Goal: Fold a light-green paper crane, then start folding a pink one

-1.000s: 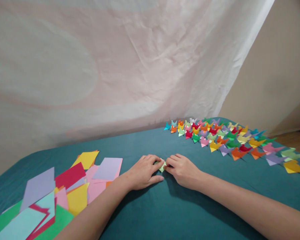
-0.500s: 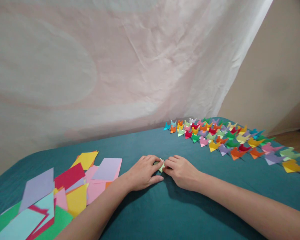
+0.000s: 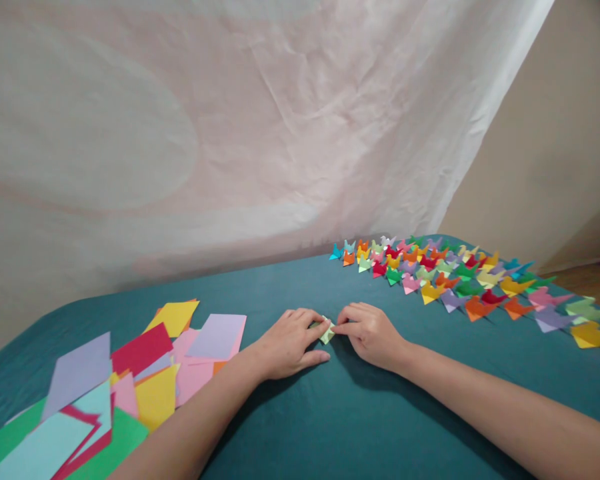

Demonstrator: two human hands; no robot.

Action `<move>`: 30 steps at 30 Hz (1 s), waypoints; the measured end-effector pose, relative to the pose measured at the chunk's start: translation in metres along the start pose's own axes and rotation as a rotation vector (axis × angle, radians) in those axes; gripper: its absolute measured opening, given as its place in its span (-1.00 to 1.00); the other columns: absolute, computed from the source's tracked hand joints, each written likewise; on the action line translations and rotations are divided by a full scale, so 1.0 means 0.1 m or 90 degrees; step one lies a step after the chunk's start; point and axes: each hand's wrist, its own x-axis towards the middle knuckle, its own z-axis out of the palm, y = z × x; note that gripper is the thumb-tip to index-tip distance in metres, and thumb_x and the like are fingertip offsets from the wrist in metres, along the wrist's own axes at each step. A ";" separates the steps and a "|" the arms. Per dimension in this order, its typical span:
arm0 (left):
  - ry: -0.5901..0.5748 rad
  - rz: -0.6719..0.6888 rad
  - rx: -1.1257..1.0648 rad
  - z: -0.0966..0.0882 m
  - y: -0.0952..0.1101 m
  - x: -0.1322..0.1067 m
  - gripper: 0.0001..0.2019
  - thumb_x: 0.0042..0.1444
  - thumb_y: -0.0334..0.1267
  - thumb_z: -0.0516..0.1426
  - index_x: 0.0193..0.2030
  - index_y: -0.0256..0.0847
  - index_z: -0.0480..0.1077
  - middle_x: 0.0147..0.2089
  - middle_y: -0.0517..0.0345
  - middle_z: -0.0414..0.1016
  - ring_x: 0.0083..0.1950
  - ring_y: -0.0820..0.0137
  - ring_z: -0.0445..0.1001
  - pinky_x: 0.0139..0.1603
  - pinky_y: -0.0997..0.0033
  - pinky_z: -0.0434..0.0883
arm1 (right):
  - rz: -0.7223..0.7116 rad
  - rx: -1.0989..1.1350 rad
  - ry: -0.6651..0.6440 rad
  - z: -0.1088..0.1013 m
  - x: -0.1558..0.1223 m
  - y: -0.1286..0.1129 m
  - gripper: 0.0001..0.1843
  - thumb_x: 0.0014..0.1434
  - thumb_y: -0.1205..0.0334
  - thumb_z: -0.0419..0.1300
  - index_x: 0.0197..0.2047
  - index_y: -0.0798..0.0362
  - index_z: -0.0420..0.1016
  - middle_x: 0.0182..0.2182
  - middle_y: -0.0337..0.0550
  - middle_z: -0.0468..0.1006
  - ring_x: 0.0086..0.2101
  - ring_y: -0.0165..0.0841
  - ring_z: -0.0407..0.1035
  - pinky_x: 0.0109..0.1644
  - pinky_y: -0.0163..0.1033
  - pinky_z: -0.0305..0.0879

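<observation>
A small piece of light green folded paper (image 3: pixel 327 335) lies on the teal cloth between my hands, partly hidden by fingers. My left hand (image 3: pixel 293 341) rests palm down, its fingertips pressing on the paper's left and upper part and holding it. The left thumb lies apart, below the paper. At the right edge of the paper, my right hand (image 3: pixel 370 335) has its thumb and index finger closed together at a corner, with the other fingers curled in.
To the left lies a loose pile of coloured paper sheets (image 3: pixel 143 348), partly behind my left forearm. Rows of small folded paper birds (image 3: pixel 433 292) stand at the far right of the teal-covered table (image 3: pixel 260 283). A pale pink and white curtain (image 3: pixel 240 147) hangs behind.
My right hand has moved slightly right and up, its fingers now at the paper's edge rather than over it, so more of the paper shows. My left hand stays in place.
</observation>
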 end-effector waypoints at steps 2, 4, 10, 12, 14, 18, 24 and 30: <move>0.000 -0.001 -0.004 0.00 0.00 0.00 -0.53 0.19 0.05 0.01 0.18 -0.09 0.20 0.09 -0.02 0.29 0.09 0.18 0.26 0.06 0.16 0.23 | 0.020 -0.014 0.010 0.00 0.00 0.02 -0.66 0.17 0.50 -0.01 -0.28 0.02 0.56 -0.37 -0.14 0.47 -0.33 -0.37 0.28 -0.22 -0.26 0.15; -0.001 -0.002 -0.005 0.00 0.00 0.01 -0.53 0.19 0.05 0.01 0.18 -0.10 0.20 0.09 -0.02 0.29 0.09 0.18 0.26 0.06 0.16 0.23 | 0.029 -0.024 0.003 0.00 0.01 0.02 -0.66 0.17 0.50 -0.01 -0.27 0.02 0.56 -0.37 -0.14 0.47 -0.33 -0.37 0.27 -0.22 -0.26 0.15; -0.008 -0.006 0.005 0.00 0.01 0.01 -0.50 0.18 0.06 0.01 0.18 -0.15 0.20 0.09 -0.06 0.28 0.10 0.16 0.24 0.08 0.15 0.22 | 0.046 -0.047 -0.028 0.01 0.02 0.00 -0.69 0.17 0.49 0.02 -0.28 0.03 0.56 -0.37 -0.14 0.45 -0.31 -0.36 0.27 -0.20 -0.26 0.15; -0.010 -0.007 0.007 0.00 0.01 0.01 -0.49 0.19 0.06 0.01 0.20 -0.16 0.18 0.09 -0.07 0.28 0.11 0.16 0.24 0.08 0.14 0.22 | 0.056 -0.056 -0.031 0.02 0.01 0.01 -0.68 0.13 0.52 0.03 -0.26 0.03 0.56 -0.36 -0.14 0.45 -0.31 -0.36 0.27 -0.20 -0.26 0.15; -0.010 -0.005 0.007 -0.01 0.01 0.01 -0.49 0.19 0.05 0.01 0.20 -0.16 0.18 0.09 -0.07 0.28 0.10 0.16 0.25 0.09 0.14 0.22 | 0.069 -0.062 -0.031 0.03 0.01 0.03 -0.67 0.11 0.53 0.04 -0.23 0.03 0.55 -0.35 -0.14 0.45 -0.31 -0.35 0.27 -0.20 -0.26 0.16; -0.003 0.000 -0.005 -0.01 0.02 0.01 -0.50 0.19 0.03 0.02 0.19 -0.19 0.19 0.09 -0.08 0.30 0.09 0.17 0.28 0.08 0.16 0.25 | 0.073 -0.065 -0.032 0.05 0.01 0.03 -0.67 0.10 0.54 0.04 -0.24 0.04 0.55 -0.34 -0.14 0.44 -0.29 -0.35 0.27 -0.19 -0.27 0.17; -0.016 -0.007 -0.030 -0.05 0.04 0.00 -0.54 0.19 0.00 0.03 0.13 -0.24 0.25 0.12 -0.09 0.32 0.08 0.17 0.34 0.07 0.21 0.30 | 0.053 -0.078 -0.043 0.03 0.02 0.03 -0.68 0.14 0.52 0.03 -0.23 0.02 0.55 -0.33 -0.13 0.44 -0.29 -0.35 0.25 -0.22 -0.26 0.16; -0.012 -0.004 -0.033 -0.06 0.02 0.00 -0.59 0.22 -0.06 0.00 0.13 -0.23 0.25 0.15 -0.08 0.32 0.12 0.19 0.33 0.11 0.20 0.29 | 0.022 -0.103 -0.052 0.03 0.01 0.02 -0.71 0.18 0.48 0.04 -0.20 0.01 0.55 -0.31 -0.13 0.44 -0.30 -0.35 0.24 -0.24 -0.25 0.13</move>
